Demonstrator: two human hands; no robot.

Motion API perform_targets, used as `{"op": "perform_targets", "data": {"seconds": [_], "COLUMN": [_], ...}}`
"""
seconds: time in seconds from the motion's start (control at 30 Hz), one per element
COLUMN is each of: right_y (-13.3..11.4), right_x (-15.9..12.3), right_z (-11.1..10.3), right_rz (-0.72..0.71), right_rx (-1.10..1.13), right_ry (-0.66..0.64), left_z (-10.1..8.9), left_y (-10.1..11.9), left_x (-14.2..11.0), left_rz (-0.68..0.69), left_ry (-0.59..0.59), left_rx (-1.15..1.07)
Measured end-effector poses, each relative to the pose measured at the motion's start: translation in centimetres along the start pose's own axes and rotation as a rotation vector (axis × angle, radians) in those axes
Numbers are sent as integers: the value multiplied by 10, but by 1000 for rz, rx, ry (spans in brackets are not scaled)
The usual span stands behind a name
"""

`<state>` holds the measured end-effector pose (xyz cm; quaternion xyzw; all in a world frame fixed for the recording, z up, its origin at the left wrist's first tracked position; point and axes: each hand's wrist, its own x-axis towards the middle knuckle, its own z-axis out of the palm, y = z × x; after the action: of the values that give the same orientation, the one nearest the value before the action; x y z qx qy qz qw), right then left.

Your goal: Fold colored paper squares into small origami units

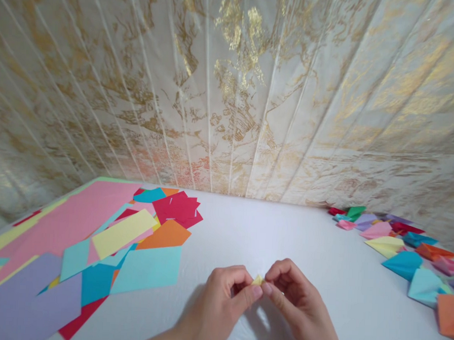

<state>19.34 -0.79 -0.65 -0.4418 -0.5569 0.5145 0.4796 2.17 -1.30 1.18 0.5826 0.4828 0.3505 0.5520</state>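
A small folded piece of yellow paper is pinched between my two hands, low in the middle of the view. My left hand grips it from the left with thumb and index finger, and my right hand pinches it from the right. The fingertips nearly meet and cover most of the paper, so its full shape is hidden. Both hands are held over the white table, casting shadows on it.
At left, flat coloured paper overlaps in a spread: a large pink sheet, a purple sheet, a light blue piece and red squares. Along the right edge lie several folded paper shapes, among them an orange one. A gold-patterned curtain hangs behind.
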Motion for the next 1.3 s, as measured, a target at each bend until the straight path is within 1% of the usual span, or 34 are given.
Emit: {"op": "perform_targets", "data": {"seconds": [0.07,0.2,0.3,0.4,0.5,0.6,0.7,0.83,0.93,1.0,1.03,1.2,1.3], "right_y": [0,-1,-1,-1,-2,-2,-3,-2,-2,-2,-2,-2,-1], "right_x": [0,2,3,1,0,-1,-2,-4,-6,-6,-5,-4,-5], "right_z": [-1,-5,-8,-9,-9,-8,-8,-5,-2,-1,-2,-4,-3], "right_rz": [-16,-82,-124,-135,-140,-146,-140,-113,-97,-92,-87,-61,-42], "right_rx": [-36,-173,-279,-359,-424,-455,-445,-421,-379,-358,-355,-363,-330], "right_ry": [-14,-95,-155,-244,-314,-342,-353,-356,-301,-253,-243,-291,-250], "left_z": [0,-1,-5,-8,-11,-12,-12,-11,-10,-10,-10,-10,-10], "left_y": [2,-2,-4,-5,-6,-6,-5,-5,-4,-4,-4,-6,-6], "left_x": [-1,0,1,2,2,2,2,1,1,2,2,2,2], "left_rz": [18,42,103,156,217,275,302,253,220,217,219,238,260], "left_ry": [11,18,39,53,40,14,2,5,-5,-8,-9,-18,-20], "left_rx": [17,81,145,225,306,336,341,246,144,120,120,162,205]}}
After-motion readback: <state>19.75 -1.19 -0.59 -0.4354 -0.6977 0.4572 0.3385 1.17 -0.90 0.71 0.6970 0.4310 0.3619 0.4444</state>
